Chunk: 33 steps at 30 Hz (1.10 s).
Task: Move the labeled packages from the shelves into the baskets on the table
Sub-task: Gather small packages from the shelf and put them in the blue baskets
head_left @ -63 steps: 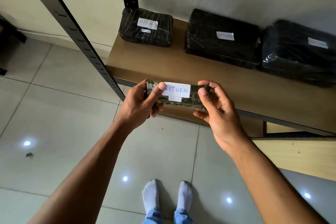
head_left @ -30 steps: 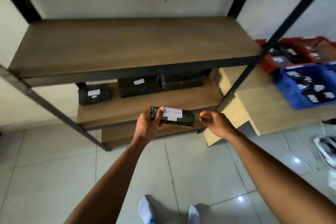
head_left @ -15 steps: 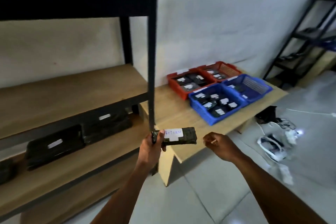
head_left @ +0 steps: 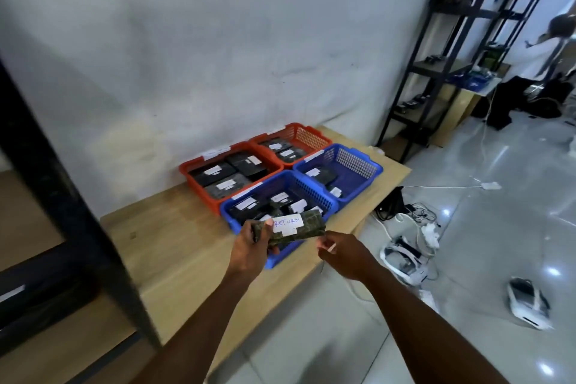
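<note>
Left fingers (head_left: 268, 223) pinching RETURN package (head_left: 307, 224) by near blue basket (head_left: 311, 190) holding labeled packages (head_left: 243, 212), right fingers (head_left: 327, 243) loosely curled

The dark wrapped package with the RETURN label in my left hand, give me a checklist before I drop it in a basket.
1. Grip: left hand holds the dark wrapped package by its left end: ok.
2. Label: white RETURN label faces up, readable: ok.
3. Right hand free: something pale at its fingertips: cannot tell.
4. Matching basket: white tags on the basket rims are unreadable: cannot tell.
5. Position: package is over the near blue plastic basket, above the wooden table: ok.
6. Room: far blue plastic basket shows bare floor: ok.
</note>
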Motion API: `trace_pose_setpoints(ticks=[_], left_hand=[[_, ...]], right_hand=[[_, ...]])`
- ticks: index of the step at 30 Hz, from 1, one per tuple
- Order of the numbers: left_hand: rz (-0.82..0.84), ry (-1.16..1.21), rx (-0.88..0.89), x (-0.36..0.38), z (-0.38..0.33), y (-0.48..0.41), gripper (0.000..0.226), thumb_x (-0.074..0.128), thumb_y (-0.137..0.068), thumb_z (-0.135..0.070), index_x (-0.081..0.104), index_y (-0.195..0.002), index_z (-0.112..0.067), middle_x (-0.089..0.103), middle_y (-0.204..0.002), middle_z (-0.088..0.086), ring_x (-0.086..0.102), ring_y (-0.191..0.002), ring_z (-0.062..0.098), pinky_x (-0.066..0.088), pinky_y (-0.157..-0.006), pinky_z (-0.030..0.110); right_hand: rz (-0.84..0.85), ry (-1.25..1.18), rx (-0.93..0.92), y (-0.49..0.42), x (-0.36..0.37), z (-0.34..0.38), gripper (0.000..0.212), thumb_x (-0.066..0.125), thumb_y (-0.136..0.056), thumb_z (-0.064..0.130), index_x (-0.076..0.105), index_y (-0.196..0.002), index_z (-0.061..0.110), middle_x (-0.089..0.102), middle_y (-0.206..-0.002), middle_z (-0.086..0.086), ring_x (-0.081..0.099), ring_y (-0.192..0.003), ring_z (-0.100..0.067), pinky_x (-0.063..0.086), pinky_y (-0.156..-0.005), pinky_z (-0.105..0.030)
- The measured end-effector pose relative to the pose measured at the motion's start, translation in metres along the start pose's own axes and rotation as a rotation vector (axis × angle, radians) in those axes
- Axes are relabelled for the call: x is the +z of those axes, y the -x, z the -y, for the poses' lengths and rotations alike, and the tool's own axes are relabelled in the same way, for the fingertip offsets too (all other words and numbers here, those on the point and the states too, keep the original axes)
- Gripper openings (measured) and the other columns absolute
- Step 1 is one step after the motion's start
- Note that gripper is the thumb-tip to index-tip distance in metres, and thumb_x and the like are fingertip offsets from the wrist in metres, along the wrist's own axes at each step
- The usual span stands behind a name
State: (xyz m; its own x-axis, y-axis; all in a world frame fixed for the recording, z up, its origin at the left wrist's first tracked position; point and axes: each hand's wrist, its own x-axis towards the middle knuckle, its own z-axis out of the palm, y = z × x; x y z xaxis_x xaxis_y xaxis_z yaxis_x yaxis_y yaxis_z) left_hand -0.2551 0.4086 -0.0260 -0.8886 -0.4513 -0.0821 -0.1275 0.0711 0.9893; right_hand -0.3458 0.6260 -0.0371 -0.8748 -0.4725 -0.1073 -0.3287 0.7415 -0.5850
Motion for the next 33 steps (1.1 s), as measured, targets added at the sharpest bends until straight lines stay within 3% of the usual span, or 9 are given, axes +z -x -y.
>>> trace_pose_setpoints(ticks=[3,8,11,16,21,24,27,30,33], left_hand=[[0.037,0.026,-0.05,0.048,-0.003,-0.058,0.032,0.054,-0.099,-0.044,0.057,-0.101,-0.012,0.072,-0.075,0.009,0.062,-0.053,0.011,0.05,-0.051,0.027],[0.096,0.099,-0.135,0.123,-0.007,-0.128,0.021,0.047,-0.105,-0.028,0.054,-0.104,-0.008,0.072,-0.076,0.012,0.064,-0.052,0.01,0.045,-0.044,0.021],[0.12,0.059,-0.215,0.16,-0.004,-0.158,0.019,0.044,-0.105,-0.026,0.055,-0.103,-0.011,0.072,-0.073,0.003,0.06,-0.053,0.012,0.044,-0.045,0.018],[0.093,0.015,-0.311,0.209,-0.004,-0.203,0.022,0.038,-0.106,-0.018,0.053,-0.109,-0.003,0.064,-0.086,0.007,0.056,-0.064,0.015,0.041,-0.041,0.012],[-0.032,0.012,-0.375,0.264,0.01,-0.262,0.026,0.033,-0.104,-0.017,0.052,-0.098,0.0,0.053,-0.072,0.016,0.048,-0.061,0.022,0.041,-0.049,0.023],[-0.104,-0.005,-0.452,0.295,0.016,-0.291,0.025,0.034,-0.103,-0.02,0.048,-0.091,-0.004,0.043,-0.073,0.013,0.041,-0.065,0.022,0.038,-0.059,0.032],[-0.074,-0.127,-0.488,0.321,0.024,-0.311,0.027,0.037,-0.105,-0.028,0.047,-0.09,-0.008,0.049,-0.078,0.009,0.048,-0.07,0.02,0.043,-0.066,0.036],[-0.033,-0.191,-0.536,0.344,0.03,-0.327,0.029,0.041,-0.104,-0.034,0.057,-0.104,-0.011,0.062,-0.084,0.013,0.059,-0.068,0.019,0.052,-0.058,0.032],[0.017,-0.186,-0.586,0.362,0.031,-0.344,0.025,0.044,-0.105,-0.028,0.057,-0.118,-0.011,0.061,-0.085,0.005,0.066,-0.078,0.019,0.058,-0.06,0.031]], right_hand=[[-0.002,0.0,0.021,-0.052,-0.033,-0.036,0.014,0.063,-0.09,0.042,0.062,-0.099,0.032,0.063,-0.093,0.016,0.063,-0.086,-0.006,0.05,-0.081,-0.027],[-0.019,-0.017,0.076,-0.125,-0.079,-0.098,0.011,0.065,-0.089,0.043,0.062,-0.094,0.034,0.069,-0.097,0.011,0.066,-0.084,-0.009,0.054,-0.08,-0.029],[-0.024,-0.014,0.097,-0.161,-0.097,-0.137,0.014,0.068,-0.091,0.035,0.066,-0.1,0.025,0.068,-0.096,0.01,0.063,-0.085,-0.008,0.048,-0.075,-0.021],[-0.041,0.052,0.06,-0.228,-0.121,-0.198,0.023,0.073,-0.087,0.026,0.071,-0.107,0.016,0.068,-0.106,0.004,0.059,-0.101,-0.016,0.043,-0.087,-0.026],[-0.086,0.084,-0.023,-0.313,-0.152,-0.256,0.032,0.058,-0.077,0.052,0.07,-0.095,0.028,0.069,-0.098,0.003,0.064,-0.098,-0.024,0.052,-0.088,-0.042],[-0.068,0.159,-0.043,-0.356,-0.169,-0.28,0.029,0.064,-0.085,0.043,0.067,-0.106,0.024,0.061,-0.112,-0.003,0.053,-0.11,-0.026,0.051,-0.088,-0.044],[-0.072,0.236,-0.102,-0.389,-0.175,-0.302,0.041,0.062,-0.084,0.042,0.063,-0.119,0.02,0.052,-0.129,-0.009,0.046,-0.119,-0.032,0.05,-0.088,-0.047],[-0.052,0.265,-0.121,-0.418,-0.178,-0.321,0.057,0.063,-0.081,0.042,0.055,-0.133,0.019,0.042,-0.142,-0.01,0.038,-0.129,-0.033,0.044,-0.097,-0.051],[-0.055,0.269,-0.099,-0.439,-0.177,-0.332,0.073,0.072,-0.08,0.035,0.042,-0.144,0.018,0.032,-0.153,-0.01,0.031,-0.138,-0.032,0.035,-0.107,-0.052]])
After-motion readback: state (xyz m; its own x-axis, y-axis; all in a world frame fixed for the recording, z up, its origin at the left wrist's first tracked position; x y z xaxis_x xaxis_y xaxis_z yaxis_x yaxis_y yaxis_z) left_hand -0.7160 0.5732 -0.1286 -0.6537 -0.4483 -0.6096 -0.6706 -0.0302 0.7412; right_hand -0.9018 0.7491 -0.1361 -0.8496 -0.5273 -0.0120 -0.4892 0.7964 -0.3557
